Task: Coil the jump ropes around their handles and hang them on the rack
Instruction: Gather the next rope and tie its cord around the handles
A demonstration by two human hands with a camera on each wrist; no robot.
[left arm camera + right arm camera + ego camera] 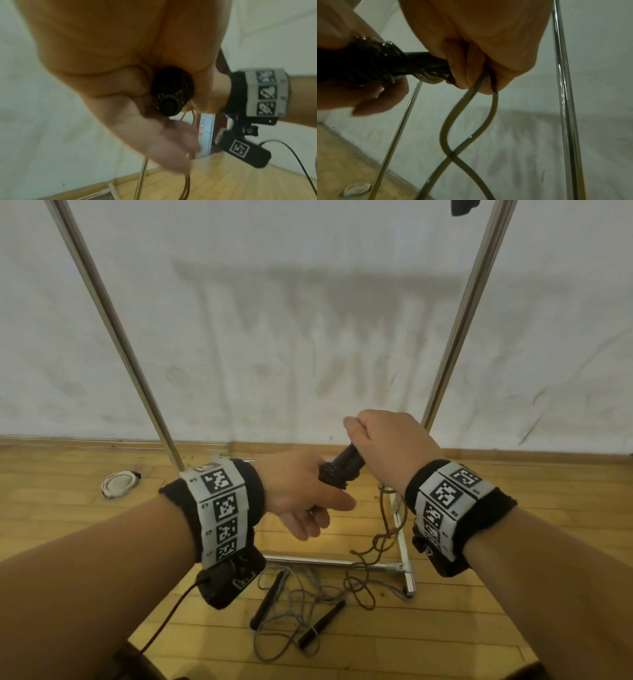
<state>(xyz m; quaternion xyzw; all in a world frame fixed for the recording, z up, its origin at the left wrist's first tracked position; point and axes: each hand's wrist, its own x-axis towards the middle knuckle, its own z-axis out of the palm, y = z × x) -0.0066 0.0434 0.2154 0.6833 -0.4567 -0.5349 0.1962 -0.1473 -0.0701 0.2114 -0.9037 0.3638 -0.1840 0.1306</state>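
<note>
Chest-high in front of the rack I hold a pair of black jump rope handles, with brownish rope coiled round their lower part. My left hand grips the coiled end from below, fingers curled under it. My right hand is fisted round the upper end. Two loose strands of rope run out of that fist and hang down to the floor. A second jump rope, grey, lies tangled on the floor with its two black handles apart.
The rack's two chrome uprights rise on either side of my hands, and its base rail lies on the wooden floor. A dark item shows at the top by the right upright. A white round object sits near the wall.
</note>
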